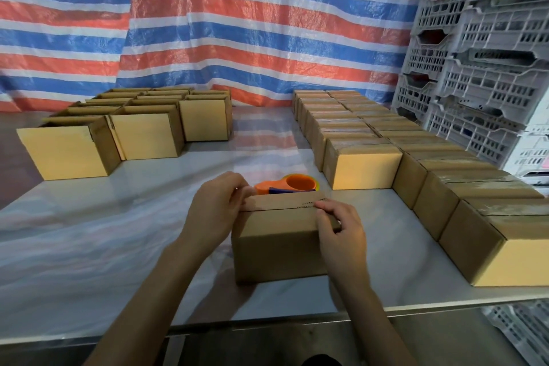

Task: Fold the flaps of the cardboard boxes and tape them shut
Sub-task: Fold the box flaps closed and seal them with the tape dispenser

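Head-worn wide view looks forward and down, close over the table [89, 246], edges seemingly warped.

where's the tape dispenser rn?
In the head view the tape dispenser lies mid-table, just behind the box held by the left hand and right hand, between open boxes left and taped boxes right.

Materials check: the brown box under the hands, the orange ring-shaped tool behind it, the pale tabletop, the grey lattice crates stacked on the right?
The brown box looks like matte cardboard, with raw folded flap edges. The orange tape dispenser is smooth, slightly glossy moulded plastic. The pale tabletop is glossy and reflects light, possibly laminate or plastic sheet. The grey lattice crates are matte perforated moulded plastic.
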